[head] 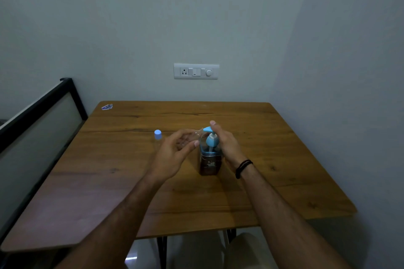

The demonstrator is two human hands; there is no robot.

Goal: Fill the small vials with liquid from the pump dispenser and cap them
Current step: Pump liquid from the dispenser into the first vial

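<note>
Centrally, on wooden table (284, 159): pump bottle (209, 159), upright, dark liquid in lower part, blue pump head (210, 135) with spout pointing left. Left hand (175, 155) just left of bottle, fingers curled round clear open vial (194, 136), held tilted with mouth up against spout tip. Right hand (227, 144) on bottle's right side, palm close against it, one finger (215, 125) extended over top of pump head; other fingers behind bottle, grip on it not discernible. Black band (243, 168) around right wrist. Second vial (157, 137), clear with pale blue cap, upright on table to left of left hand, apart from it. Small blue-and-white sticker (107, 107) near far left table corner. White switch panel (196, 71) on wall behind table.
</note>
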